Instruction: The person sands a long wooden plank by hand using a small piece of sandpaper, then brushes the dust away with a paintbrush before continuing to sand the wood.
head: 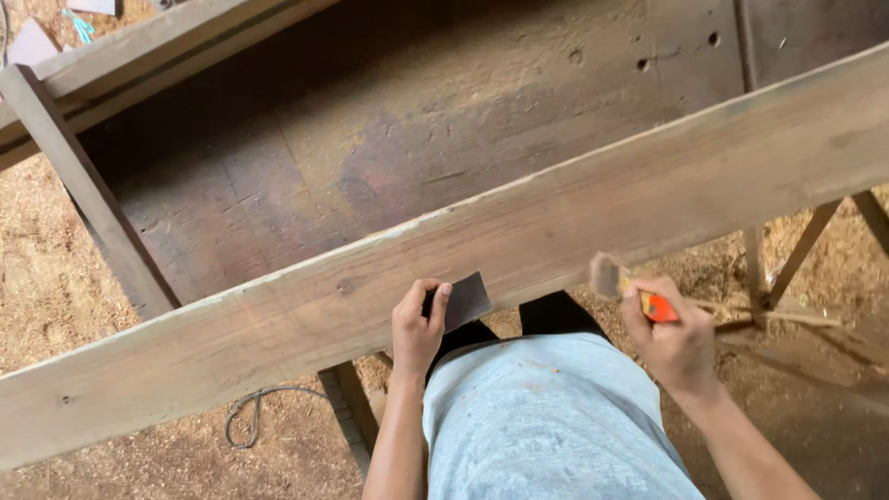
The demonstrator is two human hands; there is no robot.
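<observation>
Plank: long, weathered grey-brown wooden board (519, 231), running across the view from lower left to upper right, its near edge facing the person.
Left hand: left hand (417, 326) at the plank's near edge, fingers curled together and clamped on a dark grey, flat rectangular sheet of abrasive paper (463, 301); thumb on the near side, fingertips on top.
Sheet position: pressed against the lower edge of the plank, about mid-length, one corner sticking out to the right of the hand.
Right hand: right hand (671, 338) just below the plank's near edge, to the right of the sheet, well apart from the left hand; fingers closed round the orange handle of a small paintbrush (630, 287).
Brush position: pale bristle end points up-left, close to the plank's edge; blurred, so contact cannot be told.
Underneath: dark, stained wooden workbench top (417, 139) beyond the plank; slanted wooden legs (796, 250) at right.
Floor: sawdust-covered ground (46, 278), with a thin grey cord (255, 412) looped on it at lower left.
Person: pale blue shirt (546, 417) seen from above.
</observation>
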